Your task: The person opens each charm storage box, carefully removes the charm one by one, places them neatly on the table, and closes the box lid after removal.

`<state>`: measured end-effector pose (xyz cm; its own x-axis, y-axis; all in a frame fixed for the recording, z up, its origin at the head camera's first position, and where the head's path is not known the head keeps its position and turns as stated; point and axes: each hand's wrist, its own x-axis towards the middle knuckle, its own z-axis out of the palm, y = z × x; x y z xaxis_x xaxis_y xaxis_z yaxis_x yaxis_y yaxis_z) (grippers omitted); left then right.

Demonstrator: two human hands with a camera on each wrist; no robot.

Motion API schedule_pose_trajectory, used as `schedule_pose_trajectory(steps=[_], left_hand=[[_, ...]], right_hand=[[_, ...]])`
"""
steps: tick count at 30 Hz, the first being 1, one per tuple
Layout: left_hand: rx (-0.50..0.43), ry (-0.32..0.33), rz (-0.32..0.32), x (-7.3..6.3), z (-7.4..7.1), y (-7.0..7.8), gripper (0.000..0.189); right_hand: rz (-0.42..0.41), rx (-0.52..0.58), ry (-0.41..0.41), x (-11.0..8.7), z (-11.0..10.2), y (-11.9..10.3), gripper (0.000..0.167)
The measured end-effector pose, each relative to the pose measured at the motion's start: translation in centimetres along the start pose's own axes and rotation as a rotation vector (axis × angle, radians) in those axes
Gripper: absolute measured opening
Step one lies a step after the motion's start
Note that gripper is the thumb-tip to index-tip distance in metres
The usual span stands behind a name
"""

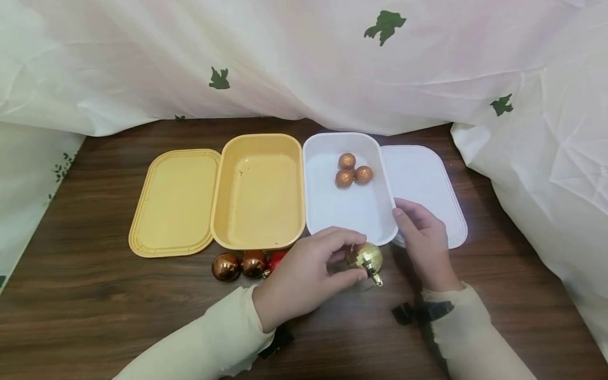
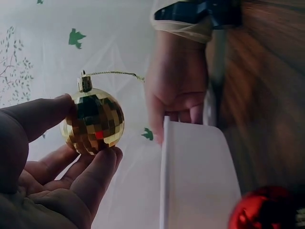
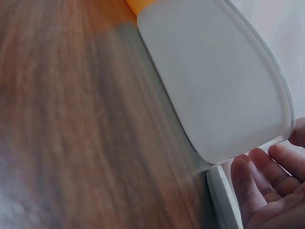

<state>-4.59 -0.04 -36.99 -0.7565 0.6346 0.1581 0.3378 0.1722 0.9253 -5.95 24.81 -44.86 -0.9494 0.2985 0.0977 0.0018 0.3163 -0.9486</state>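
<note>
My left hand (image 1: 309,269) pinches a gold faceted Christmas bauble (image 1: 368,257) between thumb and fingers, above the table in front of the white container (image 1: 349,221). The bauble's cap and gold string show in the left wrist view. My right hand (image 1: 425,237) holds the right side of the white container near its front corner, thumb at the rim and fingers along the outer wall. Inside that container lie three glittery copper balls (image 1: 347,160). Partly hidden behind my left hand is a red bauble (image 2: 264,210), in a row with two shiny brown baubles (image 1: 226,267).
A yellow container (image 1: 258,206) stands left of the white one, with a yellow lid (image 1: 176,203) beside it. On the right, a white lid (image 1: 423,179) lies partly under my right hand. A white cloth (image 1: 285,63) hangs behind the wooden table (image 1: 95,295).
</note>
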Motion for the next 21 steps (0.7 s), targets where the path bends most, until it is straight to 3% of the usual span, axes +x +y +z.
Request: schedule_pose_trajectory(steps=[11,21], left_hand=[[0.384,0.036,0.061,-2.2,-0.7,-1.7,0.038],[0.565,0.027,0.007,-2.9,-1.2,-3.3,0.037]], right_hand=[[0.054,-0.055,-0.001,0.1,-0.1,-0.2,0.038],[0.055,-0.065,-0.015,0.1,-0.1,-0.2,0.040]])
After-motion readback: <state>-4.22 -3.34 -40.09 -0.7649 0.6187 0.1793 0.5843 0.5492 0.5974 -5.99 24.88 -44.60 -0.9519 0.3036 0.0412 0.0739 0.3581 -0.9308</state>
